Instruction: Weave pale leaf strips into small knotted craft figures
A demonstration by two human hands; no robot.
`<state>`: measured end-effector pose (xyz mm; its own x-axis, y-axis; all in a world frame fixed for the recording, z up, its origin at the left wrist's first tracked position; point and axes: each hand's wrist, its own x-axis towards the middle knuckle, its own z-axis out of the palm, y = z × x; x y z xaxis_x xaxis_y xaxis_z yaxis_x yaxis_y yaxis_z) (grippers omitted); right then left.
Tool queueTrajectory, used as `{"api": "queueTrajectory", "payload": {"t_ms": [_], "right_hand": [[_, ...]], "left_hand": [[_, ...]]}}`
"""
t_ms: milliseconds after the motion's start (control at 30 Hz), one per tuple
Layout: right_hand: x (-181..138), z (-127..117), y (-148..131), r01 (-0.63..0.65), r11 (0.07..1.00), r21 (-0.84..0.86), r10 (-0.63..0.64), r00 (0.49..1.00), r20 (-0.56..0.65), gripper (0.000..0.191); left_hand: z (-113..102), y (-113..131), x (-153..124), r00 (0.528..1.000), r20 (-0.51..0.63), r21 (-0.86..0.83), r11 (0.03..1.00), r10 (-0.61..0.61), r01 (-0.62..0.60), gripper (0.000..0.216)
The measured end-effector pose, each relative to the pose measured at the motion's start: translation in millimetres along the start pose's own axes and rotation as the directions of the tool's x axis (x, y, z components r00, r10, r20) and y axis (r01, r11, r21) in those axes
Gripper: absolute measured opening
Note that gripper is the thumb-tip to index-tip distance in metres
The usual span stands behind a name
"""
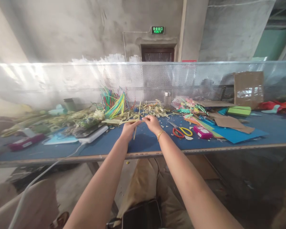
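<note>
Blue surface before a perforated metal screen: left hand and right hand each pinch thin pale strips in a fingertip grip, the strips crossed above the surface, left of orange-and-yellow scissors.

The left arm and right arm, both bare, are stretching forward and slanting inward toward each other. The left hand is closing its fingers in a pinch, while the right hand, bending leftward, is holding its curled fingertips just beside the left ones.
</note>
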<state>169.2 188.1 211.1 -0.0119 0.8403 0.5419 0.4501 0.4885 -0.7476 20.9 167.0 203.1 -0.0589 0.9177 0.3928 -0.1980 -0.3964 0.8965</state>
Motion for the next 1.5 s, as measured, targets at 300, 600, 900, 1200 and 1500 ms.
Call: {"api": "queueTrajectory", "payload": {"t_ms": [300, 600, 900, 1200, 1500], "right_hand": [[-2, -8, -8, -0.055, 0.951, -0.304, 0.018, 0.992, -0.125, 0.026], [-4, -11, -7, -0.040, 0.919, -0.392, -0.031, 0.985, -0.173, 0.025], [-15, -5, -18, 0.074, 0.944, -0.321, -0.186, 0.924, -0.335, 0.033], [-18, 21, -18, 0.174, 0.978, -0.116, -0.157, 0.977, 0.146, 0.026], [-24, 14, -26, 0.230, 0.927, -0.297, -0.191, 0.969, 0.154, 0.035]], "left_hand": [[-3, -8, 4, 0.997, 0.010, 0.108, 0.991, 0.072, -0.073, 0.021], [-3, -9, 5, 0.995, 0.055, 0.076, 0.993, 0.084, -0.088, 0.019], [-3, -7, 5, 1.000, -0.028, -0.012, 1.000, -0.004, 0.003, 0.044], [-5, -7, 8, 0.998, -0.060, -0.129, 0.992, -0.026, 0.018, 0.029], [-7, -14, 13, 0.998, -0.008, -0.019, 0.998, 0.060, -0.060, 0.045]]}}
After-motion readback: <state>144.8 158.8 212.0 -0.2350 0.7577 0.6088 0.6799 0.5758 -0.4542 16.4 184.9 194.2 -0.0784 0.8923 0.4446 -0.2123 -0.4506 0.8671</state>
